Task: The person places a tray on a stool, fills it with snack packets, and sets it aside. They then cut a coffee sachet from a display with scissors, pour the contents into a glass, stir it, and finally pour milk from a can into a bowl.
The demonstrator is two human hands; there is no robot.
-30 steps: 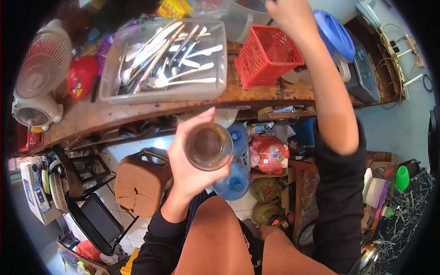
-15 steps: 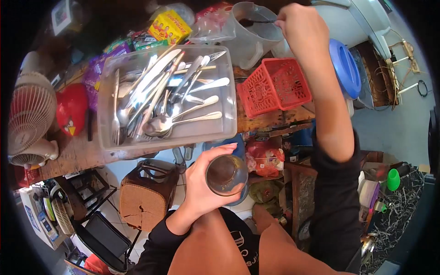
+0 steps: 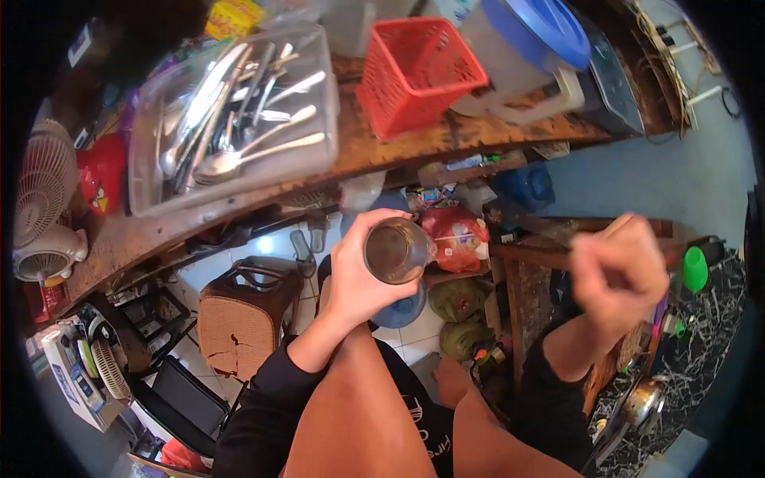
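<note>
My left hand (image 3: 347, 275) is wrapped round a clear drinking glass (image 3: 396, 251), seen from above with something brownish inside, held over my lap. Out to the right, my right hand (image 3: 621, 275) is raised and smeared by motion, its fingers curled together. A faint blurred streak lies beside its fingertips; I cannot tell what it holds. On the wooden table (image 3: 351, 163) ahead stands a clear plastic tub (image 3: 151, 203) of spoons, forks and knives, with a red plastic basket (image 3: 410, 99) to its right.
A pitcher with a blue lid (image 3: 550, 32) stands right of the basket. At the left are a white fan (image 3: 48, 191) and a red bird-shaped item (image 3: 102, 175). Below stand a brown woven-top stool (image 3: 239, 331) and a red plastic bag (image 3: 453, 239).
My right hand has left the clear pitcher at the back, where it held a thin dark handle, and swung down to the right. The view has shifted; the left hand still holds the glass.
</note>
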